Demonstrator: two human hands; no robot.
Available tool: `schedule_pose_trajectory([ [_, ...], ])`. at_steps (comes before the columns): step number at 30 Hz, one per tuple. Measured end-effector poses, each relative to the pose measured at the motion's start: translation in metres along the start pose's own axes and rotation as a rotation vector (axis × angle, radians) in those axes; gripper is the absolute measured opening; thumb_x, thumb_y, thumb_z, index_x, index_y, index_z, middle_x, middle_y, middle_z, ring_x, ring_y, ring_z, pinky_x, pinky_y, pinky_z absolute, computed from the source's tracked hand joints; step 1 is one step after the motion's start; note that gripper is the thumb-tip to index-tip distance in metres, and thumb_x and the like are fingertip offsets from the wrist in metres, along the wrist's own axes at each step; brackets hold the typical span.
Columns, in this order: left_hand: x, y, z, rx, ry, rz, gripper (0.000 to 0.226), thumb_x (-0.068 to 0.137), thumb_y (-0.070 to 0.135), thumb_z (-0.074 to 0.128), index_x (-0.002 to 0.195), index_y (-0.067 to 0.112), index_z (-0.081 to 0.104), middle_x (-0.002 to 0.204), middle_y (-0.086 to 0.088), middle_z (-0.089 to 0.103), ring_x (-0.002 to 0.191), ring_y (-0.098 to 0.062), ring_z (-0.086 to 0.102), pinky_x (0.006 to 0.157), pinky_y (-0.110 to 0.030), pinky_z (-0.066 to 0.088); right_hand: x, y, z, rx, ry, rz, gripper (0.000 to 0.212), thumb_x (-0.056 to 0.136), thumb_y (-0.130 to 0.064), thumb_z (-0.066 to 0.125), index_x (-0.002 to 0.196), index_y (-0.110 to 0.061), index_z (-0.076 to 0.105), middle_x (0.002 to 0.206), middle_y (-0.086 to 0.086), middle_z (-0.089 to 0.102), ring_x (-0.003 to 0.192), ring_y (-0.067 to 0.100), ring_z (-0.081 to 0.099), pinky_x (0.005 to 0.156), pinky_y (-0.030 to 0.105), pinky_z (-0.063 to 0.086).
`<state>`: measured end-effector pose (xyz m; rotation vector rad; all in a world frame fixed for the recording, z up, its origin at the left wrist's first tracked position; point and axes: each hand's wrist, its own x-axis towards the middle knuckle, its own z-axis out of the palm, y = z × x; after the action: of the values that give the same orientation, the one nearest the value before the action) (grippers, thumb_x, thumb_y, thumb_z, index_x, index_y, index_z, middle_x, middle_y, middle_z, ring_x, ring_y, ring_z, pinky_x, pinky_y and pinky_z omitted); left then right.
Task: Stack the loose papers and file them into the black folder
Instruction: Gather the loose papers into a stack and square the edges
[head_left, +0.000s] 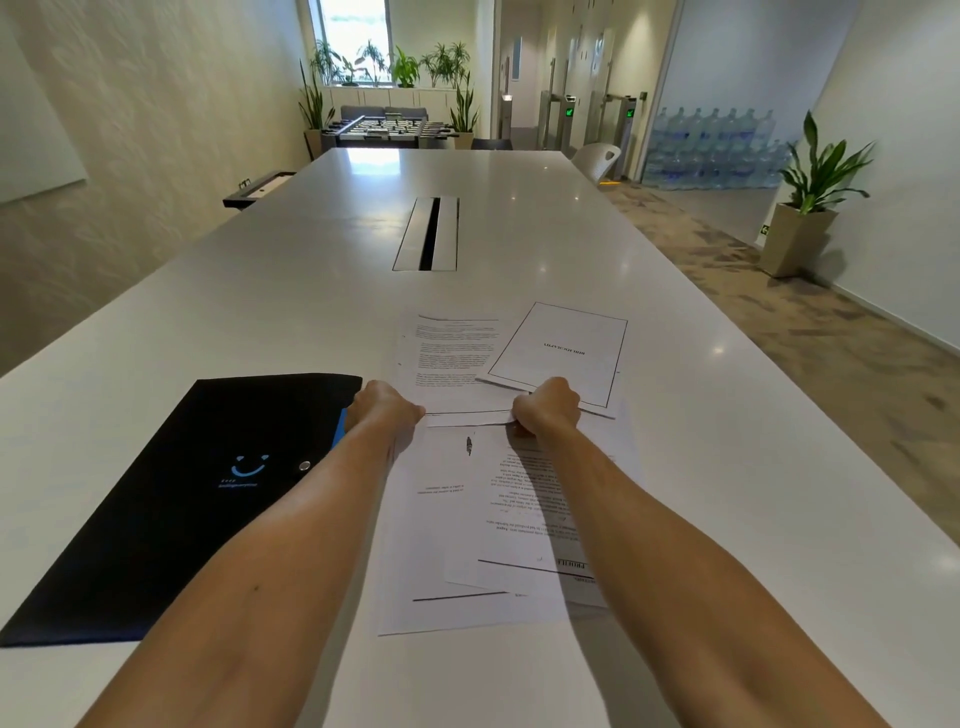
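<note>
Several printed white papers (457, 519) lie loosely overlapped on the white table (675, 415) in front of me. Two more sheets lie farther out: a text page (447, 358) and a bordered title page (561, 348) partly over it. The black folder (171, 499), with a blue smile logo and a snap button, lies shut to the left of the papers. My left hand (382, 410) is curled at the far left corner of the near papers, by the folder's edge. My right hand (545, 408) is curled on the far edge of those papers, fingers pinching the sheets.
A cable slot (428, 234) with metal flaps is set in the table's middle, beyond the papers. A white chair (597, 158) stands at the far right side. A potted plant (802, 218) stands on the carpet to the right.
</note>
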<state>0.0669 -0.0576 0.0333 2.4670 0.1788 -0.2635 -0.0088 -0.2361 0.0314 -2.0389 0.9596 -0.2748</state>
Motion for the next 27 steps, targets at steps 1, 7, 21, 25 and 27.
schedule_pose_trajectory([
  [1,0.001,-0.001,0.001,-0.022,-0.007,-0.007,0.038,0.080,0.032,0.078,0.102,0.010,0.056,0.098,-0.009,0.064,0.088,-0.028,0.063,0.068,-0.033,0.050,0.000,0.001,0.000,-0.003,0.000,-0.003,0.024,0.079,-0.004,0.066,0.065,-0.011,0.047,0.066,0.003,0.052,0.055,0.012,0.048,0.041,0.024,0.032],
  [7,0.002,-0.004,0.010,-0.101,0.104,0.064,0.035,0.082,0.014,0.072,0.110,0.011,0.050,0.103,-0.007,0.060,0.082,-0.023,0.057,0.056,-0.032,0.044,0.003,0.004,-0.002,-0.008,-0.044,-0.057,0.012,0.078,-0.005,0.068,0.074,-0.006,0.056,0.066,0.004,0.056,0.056,0.012,0.051,0.043,0.023,0.034],
  [21,0.013,-0.016,0.015,-0.325,0.071,0.162,0.034,0.078,0.006,0.073,0.100,0.015,0.049,0.098,-0.002,0.063,0.076,-0.018,0.063,0.043,-0.023,0.047,0.044,0.046,-0.029,-0.485,0.121,-0.512,0.033,0.087,-0.030,0.067,0.114,-0.011,0.061,0.113,0.010,0.064,0.103,0.029,0.058,0.081,0.037,0.044],
  [25,0.017,-0.022,0.012,-0.586,-0.035,0.097,0.028,0.076,0.004,0.075,0.092,0.020,0.058,0.089,-0.003,0.068,0.061,-0.014,0.067,0.041,-0.018,0.048,0.059,0.041,-0.034,-0.527,0.034,-0.511,0.034,0.085,-0.036,0.070,0.107,-0.011,0.063,0.104,0.007,0.066,0.099,0.027,0.060,0.073,0.032,0.040],
  [27,0.021,-0.025,0.012,-0.580,-0.040,0.106,0.028,0.075,0.006,0.078,0.094,0.018,0.060,0.091,0.000,0.068,0.067,-0.012,0.067,0.046,-0.020,0.051,0.064,0.037,-0.037,-0.569,0.010,-0.556,0.030,0.084,-0.033,0.071,0.101,-0.010,0.063,0.095,0.006,0.066,0.088,0.023,0.059,0.067,0.030,0.037],
])
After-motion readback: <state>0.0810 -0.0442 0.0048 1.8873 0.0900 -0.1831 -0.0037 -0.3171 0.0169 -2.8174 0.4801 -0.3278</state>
